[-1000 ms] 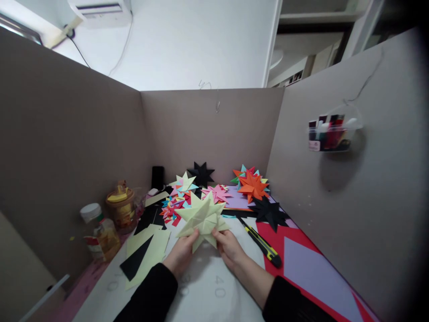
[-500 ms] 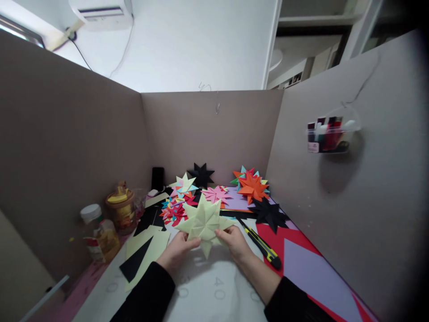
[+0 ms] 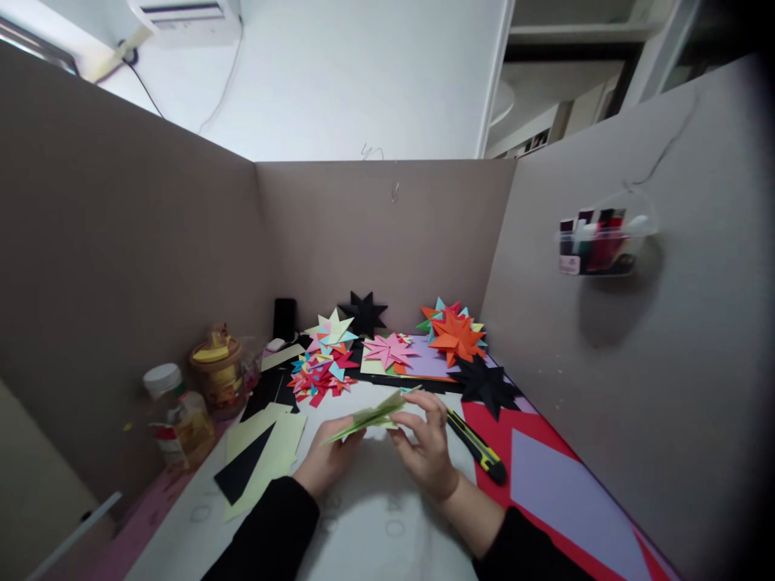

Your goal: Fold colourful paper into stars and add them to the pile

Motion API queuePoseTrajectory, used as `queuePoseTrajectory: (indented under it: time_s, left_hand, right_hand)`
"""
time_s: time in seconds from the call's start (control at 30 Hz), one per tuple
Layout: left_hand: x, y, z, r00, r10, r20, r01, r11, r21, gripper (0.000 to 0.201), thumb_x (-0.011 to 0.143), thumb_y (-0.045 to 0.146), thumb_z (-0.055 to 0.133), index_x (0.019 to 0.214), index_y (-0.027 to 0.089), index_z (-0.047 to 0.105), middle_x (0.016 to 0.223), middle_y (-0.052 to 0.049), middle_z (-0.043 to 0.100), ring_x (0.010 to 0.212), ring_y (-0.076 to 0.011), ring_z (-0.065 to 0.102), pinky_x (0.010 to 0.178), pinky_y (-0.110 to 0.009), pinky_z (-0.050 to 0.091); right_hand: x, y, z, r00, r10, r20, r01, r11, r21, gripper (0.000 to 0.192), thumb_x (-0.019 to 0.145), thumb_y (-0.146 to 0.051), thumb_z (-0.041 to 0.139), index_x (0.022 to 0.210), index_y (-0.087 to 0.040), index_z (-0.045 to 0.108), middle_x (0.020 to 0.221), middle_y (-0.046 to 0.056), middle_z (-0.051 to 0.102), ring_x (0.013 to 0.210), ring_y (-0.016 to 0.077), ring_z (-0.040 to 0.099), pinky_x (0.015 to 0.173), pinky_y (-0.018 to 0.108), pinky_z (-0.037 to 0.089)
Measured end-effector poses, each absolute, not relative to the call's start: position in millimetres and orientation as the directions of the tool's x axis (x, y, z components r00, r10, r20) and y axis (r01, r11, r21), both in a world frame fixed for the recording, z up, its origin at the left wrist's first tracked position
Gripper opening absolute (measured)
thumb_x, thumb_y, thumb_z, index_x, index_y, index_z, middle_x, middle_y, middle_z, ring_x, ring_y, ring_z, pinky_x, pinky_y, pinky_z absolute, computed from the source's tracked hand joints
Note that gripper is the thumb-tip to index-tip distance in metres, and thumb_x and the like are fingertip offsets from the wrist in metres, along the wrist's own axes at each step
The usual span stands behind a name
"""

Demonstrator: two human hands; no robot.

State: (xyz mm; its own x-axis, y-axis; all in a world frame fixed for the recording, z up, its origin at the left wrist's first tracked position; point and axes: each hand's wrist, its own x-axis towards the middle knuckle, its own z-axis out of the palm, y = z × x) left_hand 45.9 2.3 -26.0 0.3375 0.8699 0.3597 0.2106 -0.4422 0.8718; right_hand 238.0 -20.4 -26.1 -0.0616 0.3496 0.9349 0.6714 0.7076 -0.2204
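Note:
A pale green folded paper star [image 3: 375,414] is held nearly edge-on above the white mat [image 3: 363,524], so only its thin side and layers show. My left hand [image 3: 332,453] grips its left end, fingers partly hidden beneath. At the right end my right hand [image 3: 427,448] pinches it, thumb below and fingertips on top. Just right of that hand, a yellow and black utility knife [image 3: 478,448] lies on red paper [image 3: 493,420]. Beyond the hands sit a pink paper star [image 3: 391,350] and a heap of small colourful stars [image 3: 318,379].
Pale green strips [image 3: 272,460] and a black strip [image 3: 245,464] lie left. Behind are orange [image 3: 457,337] and black stars [image 3: 486,385]. Lilac paper [image 3: 563,492] covers the right. A jar [image 3: 178,420] and a lidded cup [image 3: 219,379] stand beside the left partition [image 3: 133,266].
The pale green star has tipped from facing me to nearly edge-on. My right hand has turned, its fingers now raised over the star's right end.

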Motion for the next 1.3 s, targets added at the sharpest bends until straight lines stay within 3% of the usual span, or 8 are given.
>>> queuePoseTrajectory:
  time_s: [0.17, 0.27, 0.47, 0.73, 1.0, 1.3]
  left_hand:
    - [39, 4, -30, 0.390, 0.868, 0.308, 0.242, -0.419, 0.875, 0.019, 0.075, 0.033, 0.063, 0.084, 0.021, 0.074, 0.084, -0.005, 0.073, 0.082, -0.0243, 0.064, 0.083, -0.031, 0.048]
    - [36, 7, -34, 0.440, 0.846, 0.302, 0.267, -0.445, 0.855, 0.025, 0.076, 0.031, 0.062, 0.098, 0.025, 0.073, 0.102, -0.005, 0.072, 0.095, -0.0253, 0.065, 0.091, -0.031, 0.045]
    - [33, 8, -36, 0.416, 0.869, 0.267, 0.257, -0.394, 0.883, 0.036, 0.079, 0.028, 0.060, 0.114, 0.029, 0.067, 0.118, -0.003, 0.066, 0.110, -0.0248, 0.060, 0.101, -0.033, 0.040]
    - [33, 10, -38, 0.381, 0.886, 0.266, 0.228, -0.369, 0.901, 0.038, 0.077, 0.026, 0.063, 0.115, 0.029, 0.066, 0.119, -0.002, 0.065, 0.112, -0.0247, 0.059, 0.102, -0.035, 0.039]
    - [31, 10, -40, 0.363, 0.890, 0.276, 0.352, -0.406, 0.843, 0.038, 0.080, 0.023, 0.057, 0.116, 0.030, 0.065, 0.121, -0.001, 0.064, 0.112, -0.0251, 0.058, 0.099, -0.035, 0.042]
    - [35, 8, -34, 0.267, 0.925, 0.269, 0.286, -0.343, 0.895, 0.035, 0.074, 0.026, 0.064, 0.108, 0.026, 0.070, 0.115, -0.003, 0.067, 0.109, -0.0272, 0.060, 0.099, -0.037, 0.042]
  right_hand:
    - [238, -21, -26, -0.156, 0.312, 0.937, 0.666, 0.734, -0.133, 0.020, 0.078, -0.008, 0.056, 0.086, -0.025, 0.061, 0.091, 0.004, 0.056, 0.091, 0.0206, 0.049, 0.083, 0.040, 0.042]
    - [240, -18, -27, -0.237, 0.298, 0.925, 0.624, 0.776, -0.090, 0.020, 0.079, -0.008, 0.054, 0.087, -0.025, 0.061, 0.083, 0.002, 0.062, 0.083, 0.0181, 0.051, 0.078, 0.037, 0.041]
    - [241, -15, -27, -0.291, 0.320, 0.901, 0.613, 0.786, -0.082, 0.018, 0.080, -0.008, 0.052, 0.085, -0.024, 0.059, 0.084, 0.000, 0.068, 0.082, 0.0172, 0.054, 0.079, 0.036, 0.038]
    - [241, -14, -31, -0.284, 0.343, 0.895, 0.674, 0.736, -0.068, 0.025, 0.082, -0.012, 0.056, 0.100, -0.027, 0.063, 0.086, 0.003, 0.065, 0.085, 0.0194, 0.052, 0.081, 0.038, 0.039]
    - [241, -13, -28, -0.245, 0.384, 0.891, 0.704, 0.702, -0.109, 0.017, 0.079, -0.012, 0.055, 0.085, -0.024, 0.065, 0.077, 0.003, 0.059, 0.084, 0.0202, 0.048, 0.080, 0.038, 0.038]
    - [242, -9, -32, -0.252, 0.490, 0.834, 0.663, 0.716, -0.221, 0.019, 0.083, -0.012, 0.051, 0.088, -0.024, 0.065, 0.077, 0.002, 0.063, 0.080, 0.0188, 0.052, 0.077, 0.036, 0.037]
